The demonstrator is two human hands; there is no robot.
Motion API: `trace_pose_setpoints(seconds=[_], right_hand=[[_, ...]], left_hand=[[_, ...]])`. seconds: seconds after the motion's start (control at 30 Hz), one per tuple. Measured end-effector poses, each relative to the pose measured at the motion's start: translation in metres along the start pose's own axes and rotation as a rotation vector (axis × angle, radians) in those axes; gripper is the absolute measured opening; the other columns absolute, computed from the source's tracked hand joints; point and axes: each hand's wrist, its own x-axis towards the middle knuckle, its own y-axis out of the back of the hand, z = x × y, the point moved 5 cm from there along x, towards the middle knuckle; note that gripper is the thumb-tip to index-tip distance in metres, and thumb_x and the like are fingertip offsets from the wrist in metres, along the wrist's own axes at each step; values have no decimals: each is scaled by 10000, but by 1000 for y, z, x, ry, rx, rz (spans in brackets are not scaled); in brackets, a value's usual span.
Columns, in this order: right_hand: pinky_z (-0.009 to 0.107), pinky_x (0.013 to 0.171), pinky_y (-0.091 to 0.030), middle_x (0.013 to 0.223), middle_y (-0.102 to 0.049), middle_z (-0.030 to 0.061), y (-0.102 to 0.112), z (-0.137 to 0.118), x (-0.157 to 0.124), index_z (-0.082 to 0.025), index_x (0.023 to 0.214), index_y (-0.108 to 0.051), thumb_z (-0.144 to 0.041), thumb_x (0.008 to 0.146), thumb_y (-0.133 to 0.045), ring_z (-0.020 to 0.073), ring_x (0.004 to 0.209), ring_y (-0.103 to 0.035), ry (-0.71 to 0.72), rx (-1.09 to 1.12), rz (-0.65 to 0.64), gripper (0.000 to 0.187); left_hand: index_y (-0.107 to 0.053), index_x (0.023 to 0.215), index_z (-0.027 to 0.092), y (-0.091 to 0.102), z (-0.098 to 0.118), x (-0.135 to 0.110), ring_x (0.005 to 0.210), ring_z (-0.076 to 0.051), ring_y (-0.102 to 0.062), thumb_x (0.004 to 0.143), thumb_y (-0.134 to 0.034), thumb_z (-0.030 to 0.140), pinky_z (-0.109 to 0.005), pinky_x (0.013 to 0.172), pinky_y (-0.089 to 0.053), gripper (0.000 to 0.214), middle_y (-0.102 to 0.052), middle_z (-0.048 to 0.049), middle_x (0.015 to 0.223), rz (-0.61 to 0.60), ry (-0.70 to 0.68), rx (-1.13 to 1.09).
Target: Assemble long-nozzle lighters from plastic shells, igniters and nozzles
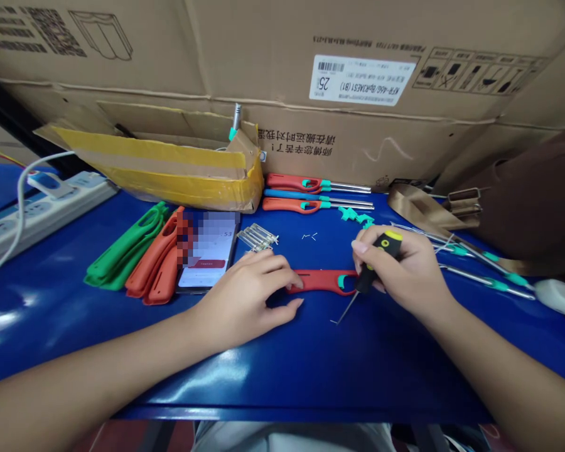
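My right hand point(402, 267) is wrapped round the black and yellow handle of a screwdriver point(381, 251). Its thin shaft slants down to the left, and its tip meets the table beside a tiny pale sliver, perhaps a screw or pin. Behind the shaft lies a red lighter casing point(320, 281) with a green trigger; the right fingers partly cover its trigger end. At the casing's other end rests my left hand point(252, 292), fingertips on it and thumb held apart. Several small clear-and-metal parts point(258, 237) lie beyond that hand. A few tiny pins point(309, 236) are scattered farther back.
Left are green casings point(125, 251), orange-red casings point(155, 263) and a phone point(211, 251). Behind stand a yellow-taped carton point(169, 169) and several assembled lighters point(306, 194). Green triggers point(355, 216), metal lighter tubes point(489, 279) and a brown bag point(537, 194) lie right. A power strip point(47, 207) is far left.
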Motion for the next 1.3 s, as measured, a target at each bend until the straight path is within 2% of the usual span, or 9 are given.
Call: trace_pose_setpoints(seconds=[0.2, 0.37, 0.57, 0.67, 0.83, 1.03, 1.3], right_hand=[[182, 288, -319, 583, -598, -30, 6, -1, 0, -192, 640, -609, -294, 881, -709, 67, 353, -454, -69, 267, 137, 280], [207, 294, -410, 618, -616, -23, 3, -9, -1, -182, 654, -629, -329, 881, -718, 77, 337, -487, -51, 389, 185, 285], [223, 310, -453, 627, -625, -21, 0, -12, -3, -185, 663, -622, -375, 857, -750, 87, 346, -514, -48, 411, 217, 301], [227, 320, -458, 633, -627, -18, 1, -10, -3, -192, 665, -619, -389, 845, -765, 89, 359, -519, -62, 412, 234, 304], [240, 314, -444, 629, -617, -16, 3, -9, -3, -215, 654, -615, -425, 830, -773, 89, 359, -499, -84, 388, 257, 317], [252, 343, -464, 646, -624, -14, 1, -9, -5, -222, 675, -653, -399, 880, -734, 101, 391, -537, -67, 375, 214, 283], [295, 392, -477, 722, -625, -4, 0, -16, -15, -241, 762, -686, -319, 950, -675, 120, 453, -579, 107, 230, 134, 203]], left_hand=[[-731, 1077, 195, 0, 5, -2, 948, -227, -623, 901, -736, 339, -389, 877, -460, 227, -699, -46, 986, -17, -27, -62], [-739, 1102, 172, 1, 13, -2, 921, -182, -657, 796, -850, 342, -333, 881, -499, 367, -726, -39, 1003, 19, -45, -308], [-784, 966, 178, 4, 13, 1, 865, -140, -688, 866, -791, 221, -268, 834, -532, 109, -766, -25, 920, 91, -13, -471], [-792, 909, 188, 6, 14, 1, 827, -136, -692, 879, -772, 180, -273, 815, -538, 36, -778, -18, 888, 122, -28, -463], [-796, 892, 204, 9, 17, 1, 783, -137, -699, 858, -794, 172, -282, 787, -550, 46, -786, -13, 851, 157, -72, -420], [-799, 872, 203, 11, 17, 2, 752, -140, -698, 843, -812, 182, -291, 768, -535, 38, -789, -10, 829, 169, -80, -376], [-793, 867, 220, 8, 15, -1, 793, -154, -692, 861, -806, 236, -311, 770, -466, 21, -785, 15, 833, 105, -70, -232]])
